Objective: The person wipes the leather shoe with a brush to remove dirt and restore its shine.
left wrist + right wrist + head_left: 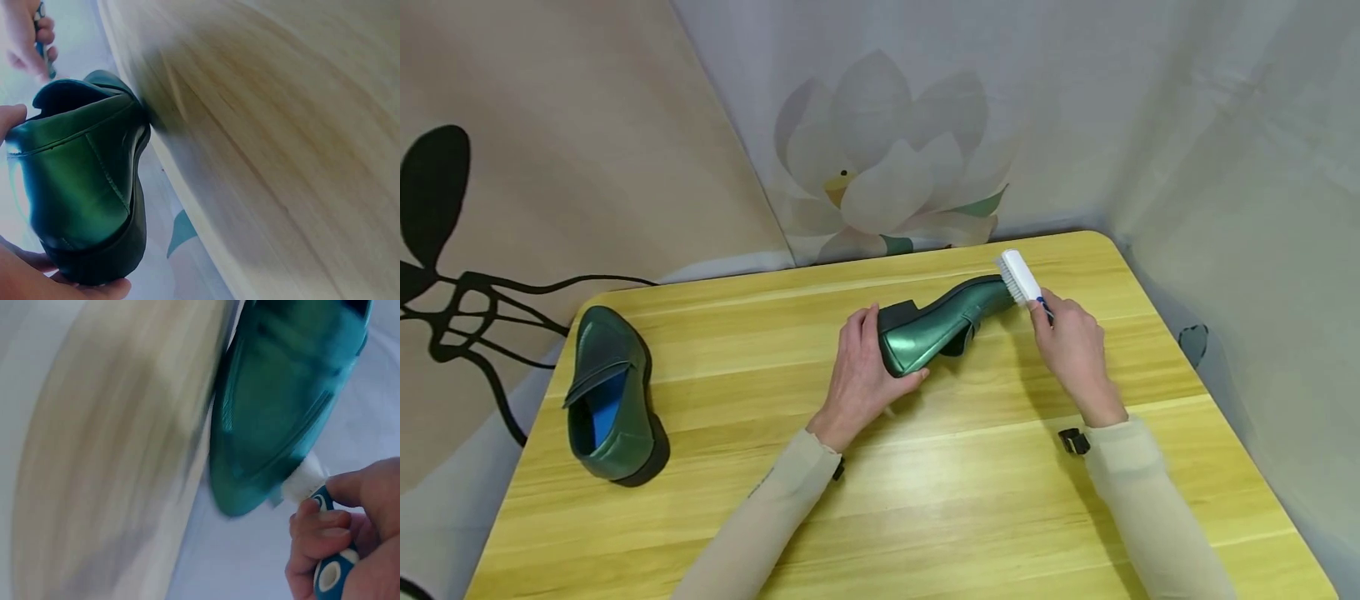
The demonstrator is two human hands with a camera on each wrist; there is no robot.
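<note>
A green loafer (928, 329) lies tilted on its side over the table, its dark sole facing away from me. My left hand (867, 358) grips it round the heel, thumb on one side and fingers on the other; the left wrist view shows the loafer's heel (81, 187) between them. My right hand (1070, 343) holds a white brush (1021, 273) by its blue-and-white handle (328, 575). The bristles meet the loafer near the toe, at the sole's edge. In the right wrist view the toe (250, 469) is blurred beside the bristles.
A second green loafer (613, 400) with a blue insole stands upright at the left of the wooden table (970, 500). Behind the table hangs a curtain (1060, 108) with a flower print. The table's back edge runs close behind the brush.
</note>
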